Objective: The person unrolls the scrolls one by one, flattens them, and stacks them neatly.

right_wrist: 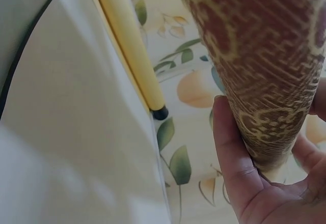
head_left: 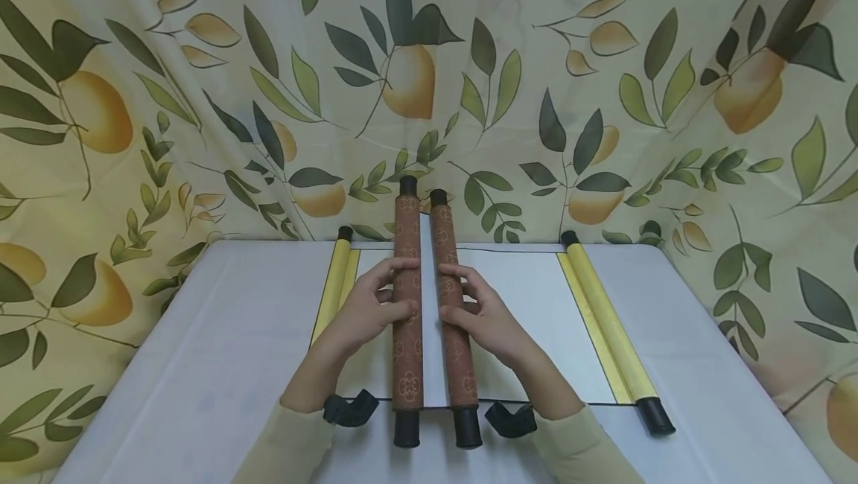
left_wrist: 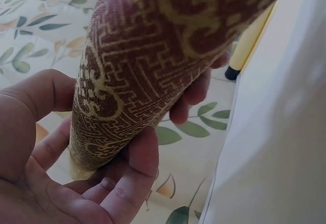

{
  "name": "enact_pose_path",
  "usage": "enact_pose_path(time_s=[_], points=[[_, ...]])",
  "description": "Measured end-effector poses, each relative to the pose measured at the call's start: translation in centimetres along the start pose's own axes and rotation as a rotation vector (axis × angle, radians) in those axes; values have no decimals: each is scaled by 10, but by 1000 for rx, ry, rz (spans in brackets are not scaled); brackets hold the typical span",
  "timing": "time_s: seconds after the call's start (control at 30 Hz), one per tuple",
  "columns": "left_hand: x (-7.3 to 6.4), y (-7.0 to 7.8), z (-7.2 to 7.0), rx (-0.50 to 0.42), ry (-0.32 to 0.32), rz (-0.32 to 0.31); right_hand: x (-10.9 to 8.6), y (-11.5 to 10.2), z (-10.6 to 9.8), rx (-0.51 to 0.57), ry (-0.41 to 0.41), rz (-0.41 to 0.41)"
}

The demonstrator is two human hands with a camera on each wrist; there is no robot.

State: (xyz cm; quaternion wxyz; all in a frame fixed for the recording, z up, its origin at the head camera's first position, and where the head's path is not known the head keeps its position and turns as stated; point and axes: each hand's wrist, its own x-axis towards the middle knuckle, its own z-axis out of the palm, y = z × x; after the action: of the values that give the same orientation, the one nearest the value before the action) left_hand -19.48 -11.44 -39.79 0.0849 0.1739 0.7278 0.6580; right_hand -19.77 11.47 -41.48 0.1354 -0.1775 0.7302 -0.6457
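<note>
A brown scroll with gold patterning and black end knobs is held above a yellow-edged scroll in the head view. Its left roller (head_left: 407, 350) and right roller (head_left: 457, 350) stand nearly parallel, with a narrow white strip (head_left: 433, 350) showing between them. My left hand (head_left: 370, 304) grips the left roller near its middle, thumb on the near side. The right roller is gripped likewise by my right hand (head_left: 492, 316). In the left wrist view, fingers (left_wrist: 140, 158) curl around the patterned roller (left_wrist: 137, 66); the right wrist view has fingers (right_wrist: 237, 158) against the other roller (right_wrist: 265, 71).
The yellow-edged scroll lies spread on a white-covered table (head_left: 268, 290), its white sheet (head_left: 523, 298) between a left yellow roller (head_left: 330, 283) and a right yellow roller (head_left: 613, 320). Behind the table hangs a curtain (head_left: 496, 126) printed with fruit and leaves. Black straps (head_left: 351, 408) sit near the wrists.
</note>
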Motion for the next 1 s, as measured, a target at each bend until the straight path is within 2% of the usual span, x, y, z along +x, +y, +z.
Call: enact_pose_path(time_s=[0.37, 0.57, 1.0], points=[[0, 3, -4, 20, 10, 9, 2, -1, -2, -38, 33, 5], [-2, 4, -5, 40, 14, 3, 0, -2, -3, -37, 29, 14], [-5, 11, -7, 62, 18, 35, -1, -4, -4, -34, 29, 30]])
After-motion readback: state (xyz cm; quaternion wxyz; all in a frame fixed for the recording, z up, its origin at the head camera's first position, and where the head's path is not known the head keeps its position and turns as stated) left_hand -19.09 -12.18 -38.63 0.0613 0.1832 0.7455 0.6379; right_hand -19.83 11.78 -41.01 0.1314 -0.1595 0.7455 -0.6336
